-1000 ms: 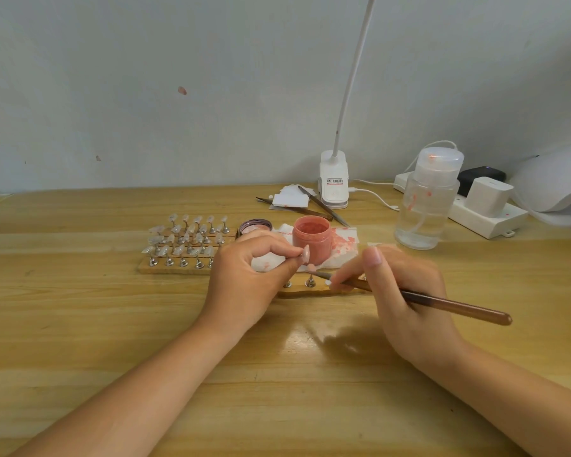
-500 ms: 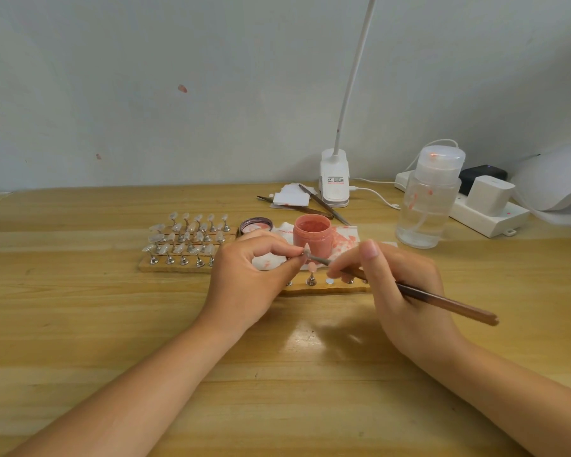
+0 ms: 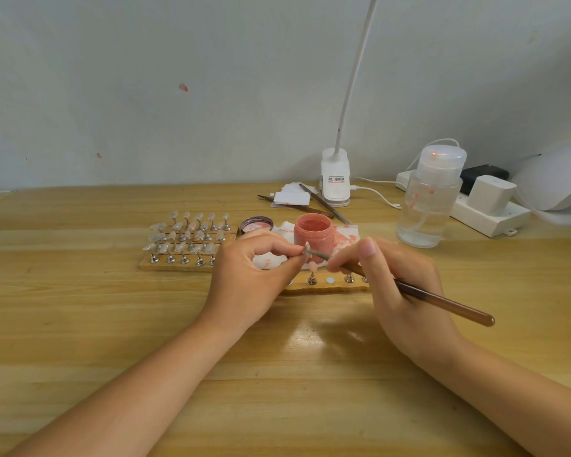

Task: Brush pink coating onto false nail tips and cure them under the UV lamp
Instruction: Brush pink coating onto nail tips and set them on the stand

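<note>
Since the earlier frames, the right hand (image 3: 406,291) had risen and carried the long brown-handled brush (image 3: 435,300) leftward until its bristles met the small false nail tip on a metal stand (image 3: 307,249), which the left hand (image 3: 248,275) pinched between thumb and forefinger in front of the open jar of pink coating (image 3: 312,235). The right thumb and fingers were curled in a pen-like pinch near the ferrule. One pink-coated tip (image 3: 313,266) stood on the near wooden holder strip (image 3: 327,286); many uncoated clear tips (image 3: 185,237) stood on the far wooden holder (image 3: 178,267); the white UV lamp (image 3: 557,183) lay well apart at the right edge. Possible faults, as a judgement: an overloaded brush could flood the tip's edges or smear the pinching fingers, and a loose pinch could let the stand turn under the stroke. The bristles and the extent of coating were too small to make out; the lamp was cut off by the frame, and the left hand hid part of the near strip.
</note>
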{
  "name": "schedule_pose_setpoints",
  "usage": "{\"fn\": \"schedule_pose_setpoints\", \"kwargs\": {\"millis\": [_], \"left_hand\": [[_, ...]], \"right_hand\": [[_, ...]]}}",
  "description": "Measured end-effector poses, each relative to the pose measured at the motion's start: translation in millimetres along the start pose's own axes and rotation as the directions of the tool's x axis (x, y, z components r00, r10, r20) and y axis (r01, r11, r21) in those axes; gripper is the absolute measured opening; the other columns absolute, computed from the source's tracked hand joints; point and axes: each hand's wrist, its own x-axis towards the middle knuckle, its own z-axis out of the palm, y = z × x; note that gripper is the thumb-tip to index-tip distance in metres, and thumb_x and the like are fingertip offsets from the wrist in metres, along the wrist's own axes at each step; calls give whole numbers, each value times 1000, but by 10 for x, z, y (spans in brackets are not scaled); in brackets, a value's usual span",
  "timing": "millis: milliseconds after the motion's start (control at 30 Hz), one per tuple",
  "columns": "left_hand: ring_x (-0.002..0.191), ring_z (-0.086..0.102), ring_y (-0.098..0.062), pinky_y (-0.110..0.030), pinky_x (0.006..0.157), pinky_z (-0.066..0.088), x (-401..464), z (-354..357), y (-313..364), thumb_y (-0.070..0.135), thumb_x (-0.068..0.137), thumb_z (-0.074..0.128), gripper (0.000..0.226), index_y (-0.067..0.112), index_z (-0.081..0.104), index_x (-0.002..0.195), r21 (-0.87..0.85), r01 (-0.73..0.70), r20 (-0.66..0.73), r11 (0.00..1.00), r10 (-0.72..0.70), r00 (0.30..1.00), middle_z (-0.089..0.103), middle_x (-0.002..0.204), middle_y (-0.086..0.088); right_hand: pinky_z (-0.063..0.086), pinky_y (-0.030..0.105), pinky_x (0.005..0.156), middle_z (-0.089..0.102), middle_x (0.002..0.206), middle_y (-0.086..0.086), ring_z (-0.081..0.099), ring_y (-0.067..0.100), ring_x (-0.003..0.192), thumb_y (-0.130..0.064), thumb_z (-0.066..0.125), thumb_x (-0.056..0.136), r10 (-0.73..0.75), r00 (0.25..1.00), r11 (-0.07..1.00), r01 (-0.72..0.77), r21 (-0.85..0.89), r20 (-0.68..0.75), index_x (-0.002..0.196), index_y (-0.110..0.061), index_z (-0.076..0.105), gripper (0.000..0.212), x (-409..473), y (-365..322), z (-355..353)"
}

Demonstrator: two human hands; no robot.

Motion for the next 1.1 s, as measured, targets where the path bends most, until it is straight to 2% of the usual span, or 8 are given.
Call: {"fn": "schedule_pose_setpoints", "kwargs": {"millis": [100,367,433,567,667,800,933,1100], "left_hand": [[73,61,1,-6,72,42,0,-1,-5,4,68,75,30,32,66,65,5,5,-2,1000,-5,1000,64,67,18],[74,60,-1,-6,73,42,6,3,-15,1,68,75,31,30,66,66,-1,4,-2,1000,-4,1000,64,70,15],[73,60,-1,-7,72,43,8,3,-17,1,68,75,30,29,66,66,-4,2,0,1000,-2,1000,64,71,14],[74,60,-2,-7,72,42,7,4,-8,2,68,75,30,30,66,65,-3,12,-1,1000,-12,1000,65,69,14],[73,60,0,-7,72,42,6,2,-9,2,69,75,30,31,66,66,-10,19,0,1000,-19,1000,64,69,14],[73,60,-1,-7,72,42,4,5,-6,2,68,75,29,30,66,65,-7,21,1,1000,-21,1000,64,69,13],[73,60,-2,-7,72,42,9,7,-13,2,69,75,27,28,67,67,-13,28,0,1000,-28,1000,65,71,12],[73,60,-4,-9,73,43,1,0,-12,3,68,75,30,31,66,65,-7,30,-4,1000,-30,1000,64,70,13]], "right_hand": [[47,22,65,66,69,-6,62,5,69,-38,34,96,-35,999,999,36,17,-22,71,-16,67,47,-3,-9,-8],[44,14,66,65,72,-10,61,1,71,-36,33,95,-49,999,999,49,1,-22,72,-11,69,49,2,-7,-5],[47,19,69,65,79,-15,63,1,77,-34,36,95,-45,999,999,45,-11,-13,77,-12,69,45,3,-2,-1],[49,27,65,67,69,-6,63,6,68,-42,33,95,-36,999,999,36,7,-21,71,-13,69,52,-5,-7,0],[50,35,66,68,74,-4,64,11,73,-37,35,94,-37,999,999,37,-39,-14,73,-8,69,49,4,-4,4],[46,20,65,66,69,-7,62,3,68,-42,33,94,-43,999,999,43,-6,-9,69,-12,68,52,5,-19,-5],[51,31,69,68,78,-8,64,8,77,-40,36,92,-28,1000,999,28,-29,-4,76,-11,70,48,1,-10,-6],[49,27,66,67,71,-5,64,7,71,-42,36,92,-27,1000,1000,27,7,-2,72,-11,70,50,3,-28,-10]]}}
